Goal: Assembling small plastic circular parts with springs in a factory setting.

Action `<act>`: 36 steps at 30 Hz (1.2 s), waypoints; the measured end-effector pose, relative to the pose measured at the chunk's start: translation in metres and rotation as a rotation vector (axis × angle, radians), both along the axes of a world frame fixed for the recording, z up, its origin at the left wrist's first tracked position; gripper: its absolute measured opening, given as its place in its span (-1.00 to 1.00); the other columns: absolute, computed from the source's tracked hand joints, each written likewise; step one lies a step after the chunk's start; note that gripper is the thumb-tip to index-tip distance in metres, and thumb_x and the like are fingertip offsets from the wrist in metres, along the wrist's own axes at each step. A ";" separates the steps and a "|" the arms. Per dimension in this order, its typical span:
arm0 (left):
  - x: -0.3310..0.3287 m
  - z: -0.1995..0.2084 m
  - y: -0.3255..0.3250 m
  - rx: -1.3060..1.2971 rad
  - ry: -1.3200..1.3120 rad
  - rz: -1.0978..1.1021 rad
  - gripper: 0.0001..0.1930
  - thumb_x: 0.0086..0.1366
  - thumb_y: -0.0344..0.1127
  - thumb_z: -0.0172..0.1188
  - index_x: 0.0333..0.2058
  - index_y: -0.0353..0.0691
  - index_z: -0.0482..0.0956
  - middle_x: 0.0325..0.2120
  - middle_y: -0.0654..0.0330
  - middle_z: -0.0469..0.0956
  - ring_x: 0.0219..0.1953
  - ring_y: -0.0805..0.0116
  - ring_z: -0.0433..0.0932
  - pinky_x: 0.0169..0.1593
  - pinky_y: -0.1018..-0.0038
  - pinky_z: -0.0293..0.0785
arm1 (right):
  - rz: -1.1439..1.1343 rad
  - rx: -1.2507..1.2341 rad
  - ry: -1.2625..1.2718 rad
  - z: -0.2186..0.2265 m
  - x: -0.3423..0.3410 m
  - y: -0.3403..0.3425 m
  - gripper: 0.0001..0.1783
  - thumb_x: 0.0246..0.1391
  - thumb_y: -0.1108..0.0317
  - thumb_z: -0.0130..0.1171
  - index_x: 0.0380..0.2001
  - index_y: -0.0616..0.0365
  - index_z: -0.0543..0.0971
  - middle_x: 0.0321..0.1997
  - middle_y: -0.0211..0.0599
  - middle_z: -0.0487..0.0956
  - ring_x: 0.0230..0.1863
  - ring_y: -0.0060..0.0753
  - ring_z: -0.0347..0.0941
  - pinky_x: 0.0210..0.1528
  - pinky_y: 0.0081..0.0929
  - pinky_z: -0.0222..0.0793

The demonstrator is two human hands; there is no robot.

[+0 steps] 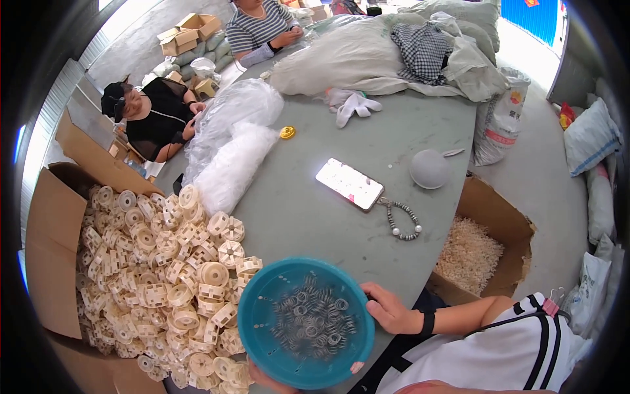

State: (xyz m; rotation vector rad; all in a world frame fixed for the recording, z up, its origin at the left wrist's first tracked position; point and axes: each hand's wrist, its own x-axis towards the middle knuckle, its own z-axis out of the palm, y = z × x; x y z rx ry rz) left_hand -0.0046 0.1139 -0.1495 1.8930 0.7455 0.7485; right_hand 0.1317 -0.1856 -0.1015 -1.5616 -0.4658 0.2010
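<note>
A round teal plastic basin (pixel 253 322) sits low in the middle, next to a heap of cream plastic wheel-shaped parts (pixel 177 276). Inside it lie many small metal coil springs (pixel 315 318). My right hand (pixel 390 310), with a black band at the wrist, grips the basin's right rim. At the lower edge my left hand (pixel 268 379) holds the basin from below; a fingertip shows on the lower right rim. Most of that hand is hidden by the basin and cut off by the picture's edge.
On the grey table (pixel 315 223) lie a lit phone (pixel 349 184) with a beaded strap, a grey round speaker-like object (pixel 430 169), white gloves (pixel 354 107), plastic bags (pixel 236 164) and a yellow disc (pixel 287 132). A carton (pixel 518 230) holds small pale pieces. Two people sit across the table.
</note>
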 end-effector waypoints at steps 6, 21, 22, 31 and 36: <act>-0.003 0.002 -0.005 -0.046 0.004 -0.015 -0.58 0.31 -0.06 -0.07 -0.12 -0.34 0.46 -0.25 0.11 0.52 -0.25 0.28 0.48 -0.13 0.36 0.44 | -0.040 0.029 -0.038 -0.001 0.000 0.003 -0.56 0.23 0.13 -0.21 -0.03 0.29 0.33 -0.15 -0.10 0.40 -0.14 -0.24 0.35 -0.06 -0.43 0.24; -0.007 0.011 -0.008 -0.128 -0.013 -0.008 -0.57 0.31 -0.05 -0.08 -0.11 -0.34 0.45 -0.22 0.10 0.51 -0.23 0.26 0.47 -0.12 0.36 0.43 | -0.056 0.026 -0.040 0.001 -0.002 0.004 -0.59 0.21 0.18 -0.19 -0.05 0.30 0.34 -0.15 -0.08 0.40 -0.12 -0.23 0.35 -0.04 -0.44 0.24; -0.007 0.012 -0.008 -0.132 -0.015 -0.009 -0.57 0.31 -0.05 -0.08 -0.11 -0.34 0.45 -0.22 0.10 0.51 -0.23 0.26 0.47 -0.12 0.36 0.43 | -0.058 0.024 -0.041 0.001 -0.002 0.004 -0.59 0.21 0.18 -0.19 -0.05 0.30 0.34 -0.15 -0.08 0.40 -0.12 -0.23 0.35 -0.04 -0.44 0.24; -0.001 0.016 -0.005 -0.161 -0.028 -0.011 -0.56 0.31 -0.05 -0.09 -0.10 -0.34 0.45 -0.20 0.10 0.51 -0.21 0.26 0.47 -0.11 0.35 0.43 | -0.062 0.027 -0.044 -0.003 -0.001 0.005 -0.58 0.21 0.17 -0.19 -0.05 0.30 0.34 -0.16 -0.09 0.40 -0.14 -0.24 0.35 -0.06 -0.45 0.24; -0.002 0.026 -0.008 -0.173 -0.036 -0.010 -0.56 0.31 -0.04 -0.09 -0.10 -0.34 0.45 -0.19 0.10 0.50 -0.21 0.25 0.47 -0.10 0.35 0.43 | -0.070 0.036 -0.061 0.000 -0.002 0.004 -0.57 0.22 0.16 -0.20 -0.04 0.31 0.33 -0.17 -0.09 0.40 -0.16 -0.25 0.36 -0.08 -0.45 0.25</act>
